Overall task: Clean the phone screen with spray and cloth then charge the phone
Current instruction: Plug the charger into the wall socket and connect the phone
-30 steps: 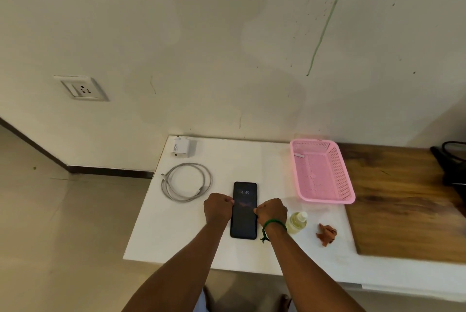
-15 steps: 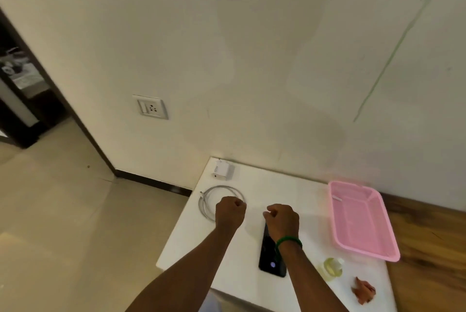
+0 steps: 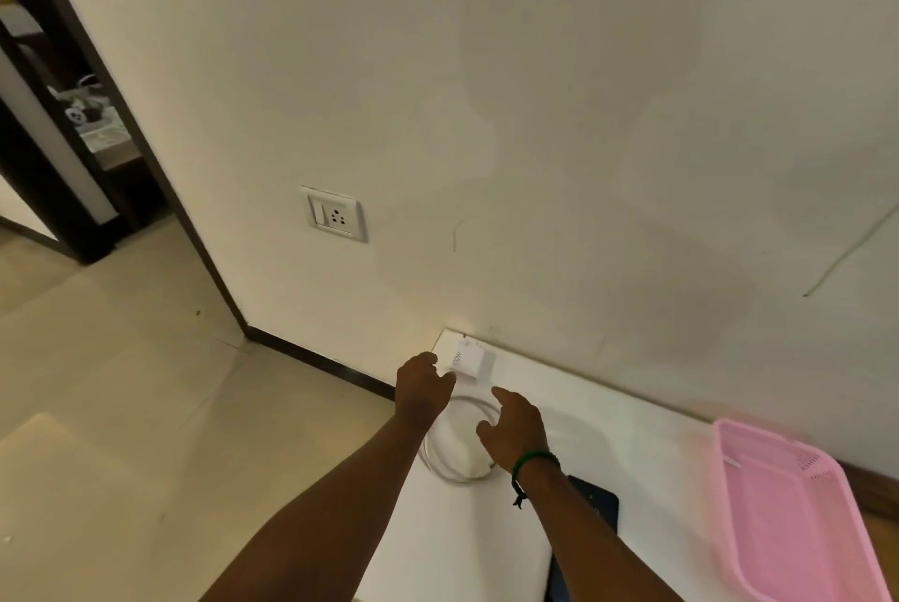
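Note:
A white charger block (image 3: 474, 365) sits at the far left corner of the white table (image 3: 608, 426), against the wall. My left hand (image 3: 423, 385) hovers just left of the charger, fingers curled and holding nothing; whether it touches the block I cannot tell. My right hand (image 3: 515, 431), with a green band on the wrist, is above the coiled white cable (image 3: 450, 453) with its fingers loosely spread. The dark phone (image 3: 591, 504) lies flat on the table, partly hidden by my right forearm. The spray bottle and cloth are out of view.
A wall socket with a switch (image 3: 335, 214) is mounted on the wall above and left of the table. A pink plastic basket (image 3: 788, 514) stands at the right. An open doorway with a dark frame (image 3: 97, 105) is at the far left, with tiled floor below.
Both hands left the phone and moved toward the far left corner, to the charger and cable. The view swung left, dropping the bottle and cloth out of frame.

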Demonstrator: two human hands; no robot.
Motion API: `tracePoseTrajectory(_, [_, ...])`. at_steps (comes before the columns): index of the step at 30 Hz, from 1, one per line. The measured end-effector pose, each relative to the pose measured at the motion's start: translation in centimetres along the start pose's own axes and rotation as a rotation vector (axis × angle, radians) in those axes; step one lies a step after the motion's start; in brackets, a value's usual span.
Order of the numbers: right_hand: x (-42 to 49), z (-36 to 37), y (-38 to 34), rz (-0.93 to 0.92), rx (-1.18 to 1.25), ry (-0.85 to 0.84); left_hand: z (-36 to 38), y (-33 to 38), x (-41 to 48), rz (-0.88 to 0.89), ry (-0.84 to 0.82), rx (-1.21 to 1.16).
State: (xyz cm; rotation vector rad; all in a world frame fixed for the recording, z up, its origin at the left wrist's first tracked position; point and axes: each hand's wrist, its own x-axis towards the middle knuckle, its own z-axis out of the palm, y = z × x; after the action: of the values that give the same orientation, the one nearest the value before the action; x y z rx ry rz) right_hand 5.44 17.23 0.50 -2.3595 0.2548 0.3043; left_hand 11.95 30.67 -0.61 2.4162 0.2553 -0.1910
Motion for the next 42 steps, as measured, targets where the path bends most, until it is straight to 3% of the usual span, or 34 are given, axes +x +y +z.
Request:
tracePoseTrajectory(6, [5.0,0.9,-0.5,0.079,0.073,-0.113,2.0,-0.6,4.1,-0.061,-0.056,-0.029])
tracePoseTrajectory(20, [8.9,2.9,-0.9,0.128,0.179,-0.136,4.2,-0.2,7.3,-0.12,-0.131,-0.112])
tracePoseTrajectory(24, [8.5,2.7,-0.7,0.117,0.193,-0.117,4.0,-0.1,7.2,-0.167,-0.125,-0.274])
tracePoseTrajectory(29, [7.0,1.8,-0.8,0.07,0.296,-0.068,1.9,0.6,5.2,-0.284,-0.109,-0.653])
tracePoseTrajectory(33, [4.3,1.2,-1.4,-0.008,0.371,-0.027,-1.0,1.0,2.5,-0.275,-0.164,-0.851])
tracePoseTrajectory(42, [-5.8,0.7,-3.7,-0.179,0.505,0.027,-6.3,0.0,-6.3,-0.227,-0.332,-1.027])
